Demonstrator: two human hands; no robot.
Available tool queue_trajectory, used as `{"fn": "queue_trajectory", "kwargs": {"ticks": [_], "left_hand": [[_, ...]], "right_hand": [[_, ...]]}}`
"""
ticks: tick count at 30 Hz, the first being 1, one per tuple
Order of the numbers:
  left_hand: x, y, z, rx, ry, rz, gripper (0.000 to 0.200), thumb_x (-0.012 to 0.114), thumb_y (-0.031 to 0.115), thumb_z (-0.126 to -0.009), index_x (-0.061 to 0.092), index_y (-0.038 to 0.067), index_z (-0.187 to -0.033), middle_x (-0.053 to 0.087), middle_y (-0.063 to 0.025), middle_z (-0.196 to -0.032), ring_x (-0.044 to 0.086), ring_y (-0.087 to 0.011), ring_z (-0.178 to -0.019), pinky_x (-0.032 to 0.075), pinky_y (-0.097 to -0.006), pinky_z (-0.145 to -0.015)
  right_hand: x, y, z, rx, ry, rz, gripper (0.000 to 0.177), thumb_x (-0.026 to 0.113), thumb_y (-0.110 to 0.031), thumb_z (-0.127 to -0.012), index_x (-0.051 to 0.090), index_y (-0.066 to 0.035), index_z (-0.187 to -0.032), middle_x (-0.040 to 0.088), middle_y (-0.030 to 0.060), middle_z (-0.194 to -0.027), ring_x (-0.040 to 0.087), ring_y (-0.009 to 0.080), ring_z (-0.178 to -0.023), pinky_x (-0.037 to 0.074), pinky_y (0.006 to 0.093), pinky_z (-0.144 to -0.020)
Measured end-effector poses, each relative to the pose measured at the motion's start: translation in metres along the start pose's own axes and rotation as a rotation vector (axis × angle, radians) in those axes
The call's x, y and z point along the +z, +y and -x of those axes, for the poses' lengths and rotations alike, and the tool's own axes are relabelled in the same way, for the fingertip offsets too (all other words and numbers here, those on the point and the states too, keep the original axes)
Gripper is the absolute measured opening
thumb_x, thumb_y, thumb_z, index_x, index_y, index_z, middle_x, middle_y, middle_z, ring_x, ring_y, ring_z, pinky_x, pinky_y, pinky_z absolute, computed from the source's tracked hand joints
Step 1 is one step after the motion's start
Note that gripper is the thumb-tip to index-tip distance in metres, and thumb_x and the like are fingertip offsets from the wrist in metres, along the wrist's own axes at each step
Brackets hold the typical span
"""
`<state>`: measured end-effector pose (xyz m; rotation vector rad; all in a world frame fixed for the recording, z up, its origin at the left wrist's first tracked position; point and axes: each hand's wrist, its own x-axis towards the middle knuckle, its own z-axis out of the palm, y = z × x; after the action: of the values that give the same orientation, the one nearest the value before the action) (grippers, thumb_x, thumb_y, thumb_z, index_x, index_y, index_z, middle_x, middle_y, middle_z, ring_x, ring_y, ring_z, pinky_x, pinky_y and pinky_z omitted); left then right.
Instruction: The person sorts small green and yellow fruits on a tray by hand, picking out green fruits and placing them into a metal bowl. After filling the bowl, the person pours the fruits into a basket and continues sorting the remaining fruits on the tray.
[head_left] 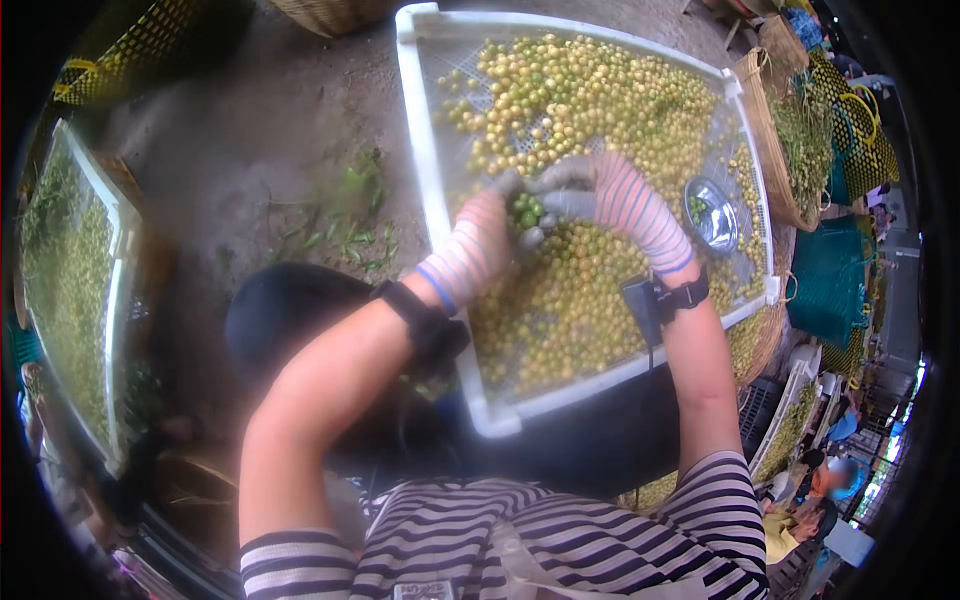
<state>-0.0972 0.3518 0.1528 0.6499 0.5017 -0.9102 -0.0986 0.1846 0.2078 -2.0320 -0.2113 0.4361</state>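
Observation:
A white-framed mesh tray (408,110) slants in front of me, covered with small round yellow-green fruits (570,330). Over its middle, my left hand (485,225), in a striped glove with grey fingers, is cupped around several greener fruits (525,210). My right hand (610,195), gloved the same way, reaches in from the other side, its grey fingers bent close to those green fruits; whether they grip one is too small to tell. A shiny metal bowl (712,215) with a few green fruits rests on the tray, right of my right hand.
Another white-framed tray (122,240) of fruit is at the left. Green leaves (360,200) lie on the floor. Woven baskets (775,140) and a teal basket (830,280) line the right side. A person (790,525) is at the lower right.

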Motion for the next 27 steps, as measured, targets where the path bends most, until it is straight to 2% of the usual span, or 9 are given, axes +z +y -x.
{"fn": "queue_trajectory", "kwargs": {"ticks": [3, 5, 9, 10, 14, 19, 21, 22, 27], "left_hand": [[-0.005, -0.001, -0.003, -0.011, -0.064, 0.009, 0.041, 0.034, 0.041, -0.095, 0.057, 0.007, -0.092, 0.062, -0.0066, -0.08, 0.062, -0.0196, -0.066, 0.046, -0.024, -0.047], [-0.006, 0.0, -0.004, -0.008, -0.097, -0.027, 0.047, 0.031, 0.045, -0.095, 0.057, 0.006, -0.089, 0.062, -0.0074, -0.08, 0.061, -0.0197, -0.066, 0.046, -0.0245, -0.047], [-0.003, -0.003, -0.003, -0.041, -0.055, -0.026, 0.045, 0.031, 0.045, -0.095, 0.057, 0.01, -0.09, 0.062, -0.0048, -0.078, 0.059, -0.0182, -0.064, 0.045, -0.0255, -0.047], [-0.002, -0.004, -0.003, -0.039, -0.04, -0.047, 0.042, 0.031, 0.044, -0.095, 0.057, 0.012, -0.09, 0.061, -0.0034, -0.078, 0.058, -0.017, -0.064, 0.045, -0.0263, -0.048], [0.002, -0.007, -0.001, -0.054, -0.052, -0.086, 0.036, 0.033, 0.041, -0.095, 0.057, 0.015, -0.094, 0.061, 0.0002, -0.079, 0.054, -0.0133, -0.065, 0.046, -0.0284, -0.055], [0.005, -0.007, -0.002, -0.035, -0.101, -0.124, 0.037, 0.035, 0.043, -0.094, 0.057, 0.013, -0.094, 0.063, -0.0037, -0.081, 0.059, -0.0174, -0.067, 0.045, -0.0271, -0.052], [0.005, -0.004, 0.0, -0.094, -0.154, -0.121, 0.038, 0.036, 0.043, -0.094, 0.057, 0.012, -0.094, 0.063, -0.0051, -0.082, 0.06, -0.0191, -0.067, 0.045, -0.0269, -0.051], [0.006, -0.003, 0.001, -0.083, -0.177, -0.134, 0.039, 0.037, 0.044, -0.094, 0.058, 0.011, -0.095, 0.063, -0.0058, -0.083, 0.061, -0.0205, -0.068, 0.045, -0.0264, -0.051], [0.025, -0.007, 0.016, -0.008, -0.286, -0.221, 0.041, 0.048, 0.051, -0.088, 0.058, 0.012, -0.09, 0.063, -0.0039, -0.081, 0.062, -0.017, -0.069, 0.043, -0.0211, -0.048]], "right_hand": [[-0.005, 0.003, 0.002, 0.038, 0.093, 0.005, 0.02, 0.065, -0.011, -0.081, 0.065, 0.001, -0.096, 0.067, 0.0093, -0.085, 0.063, 0.0145, -0.078, 0.05, 0.0276, -0.074], [-0.005, -0.002, 0.0, -0.089, 0.179, 0.257, 0.019, 0.064, -0.01, -0.079, 0.065, -0.001, -0.096, 0.067, 0.0108, -0.084, 0.063, 0.0175, -0.077, 0.05, 0.0295, -0.073], [0.007, -0.027, 0.005, -0.102, 0.075, 0.55, 0.024, 0.066, -0.021, -0.076, 0.066, -0.008, -0.096, 0.063, 0.0141, -0.078, 0.062, 0.0256, -0.073, 0.05, 0.0334, -0.069], [0.01, -0.034, 0.008, -0.093, 0.042, 0.552, 0.02, 0.066, -0.017, -0.076, 0.065, -0.006, -0.093, 0.062, 0.0106, -0.081, 0.061, 0.0221, -0.075, 0.049, 0.031, -0.068], [0.019, -0.028, 0.005, -0.093, 0.034, 0.737, 0.018, 0.063, -0.019, -0.077, 0.064, -0.007, -0.089, 0.06, 0.0139, -0.076, 0.061, 0.0254, -0.068, 0.049, 0.0324, -0.064], [0.017, -0.013, 0.008, 0.019, 0.089, 0.473, 0.016, 0.063, -0.021, -0.077, 0.064, -0.006, -0.082, 0.06, 0.0112, -0.073, 0.059, 0.026, -0.064, 0.047, 0.0359, -0.06], [0.012, -0.006, 0.013, -0.087, 0.221, 0.147, 0.014, 0.062, -0.017, -0.078, 0.063, -0.003, -0.081, 0.06, 0.0111, -0.071, 0.058, 0.0231, -0.062, 0.047, 0.0338, -0.06], [0.01, -0.006, 0.017, 0.05, 0.216, -0.022, 0.013, 0.061, -0.015, -0.08, 0.062, -0.001, -0.081, 0.06, 0.0116, -0.072, 0.059, 0.0223, -0.065, 0.048, 0.033, -0.063], [0.013, -0.003, 0.034, -0.047, 0.348, 0.243, 0.007, 0.061, -0.009, -0.078, 0.06, -0.002, -0.08, 0.06, 0.0119, -0.073, 0.058, 0.0223, -0.067, 0.047, 0.0341, -0.063]]}}
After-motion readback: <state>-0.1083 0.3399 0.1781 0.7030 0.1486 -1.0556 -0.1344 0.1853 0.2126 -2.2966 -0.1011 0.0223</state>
